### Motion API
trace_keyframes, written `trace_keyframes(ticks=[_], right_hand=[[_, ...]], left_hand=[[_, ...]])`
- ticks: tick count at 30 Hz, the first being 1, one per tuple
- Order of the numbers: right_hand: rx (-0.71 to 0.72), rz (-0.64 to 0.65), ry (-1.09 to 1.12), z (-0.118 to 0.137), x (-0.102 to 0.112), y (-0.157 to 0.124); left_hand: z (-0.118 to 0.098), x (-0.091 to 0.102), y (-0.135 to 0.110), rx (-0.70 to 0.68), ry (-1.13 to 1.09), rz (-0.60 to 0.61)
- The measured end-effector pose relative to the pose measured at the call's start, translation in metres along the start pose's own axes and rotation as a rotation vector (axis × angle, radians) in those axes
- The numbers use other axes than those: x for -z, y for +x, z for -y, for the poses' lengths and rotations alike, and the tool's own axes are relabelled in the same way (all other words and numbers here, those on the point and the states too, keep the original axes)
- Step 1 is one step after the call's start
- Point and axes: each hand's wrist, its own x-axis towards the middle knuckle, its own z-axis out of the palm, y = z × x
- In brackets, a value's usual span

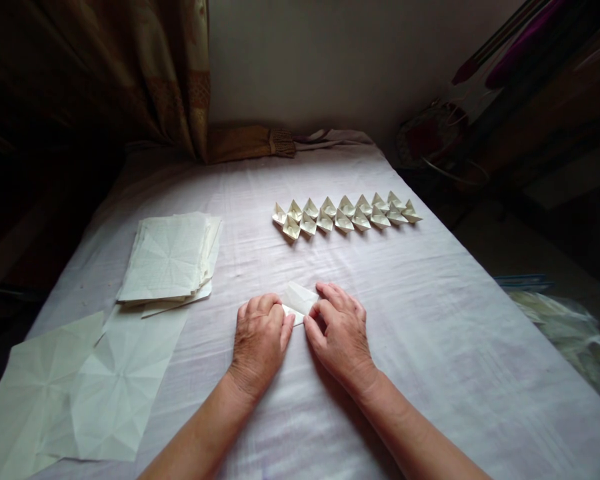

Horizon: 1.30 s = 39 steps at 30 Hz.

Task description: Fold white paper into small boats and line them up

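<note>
Between my two hands lies a small folded piece of white paper, low over the cloth-covered table. My left hand has its fingers curled and its thumb pressed at the paper's left edge. On the right edge, my right hand grips with bent fingers and thumb; the fingertips partly cover the paper. Beyond the hands, several folded paper pieces with pointed tips stand in two slanting rows. A stack of creased paper sheets is to the left of my left hand.
Loose creased sheets spread over the near left of the table. A pale cloth covers the tabletop. A gold curtain hangs at the back left, its end resting on the table. Plastic bags lie beyond the right edge.
</note>
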Motion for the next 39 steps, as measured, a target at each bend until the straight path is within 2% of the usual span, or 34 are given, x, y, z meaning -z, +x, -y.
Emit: trace_keyframes(ticks=[10, 24, 39], right_hand=[[0.011, -0.004, 0.077, -0.007, 0.001, -0.001], [-0.057, -0.001, -0.018, 0.009, -0.003, 0.001], [-0.031, 0.001, -0.008, 0.006, -0.001, 0.0]], left_hand=[[-0.001, 0.001, 0.0, 0.014, 0.013, 0.021], [0.0, -0.002, -0.002, 0.012, 0.032, 0.035], [0.001, -0.003, -0.004, 0.002, 0.02, 0.015]])
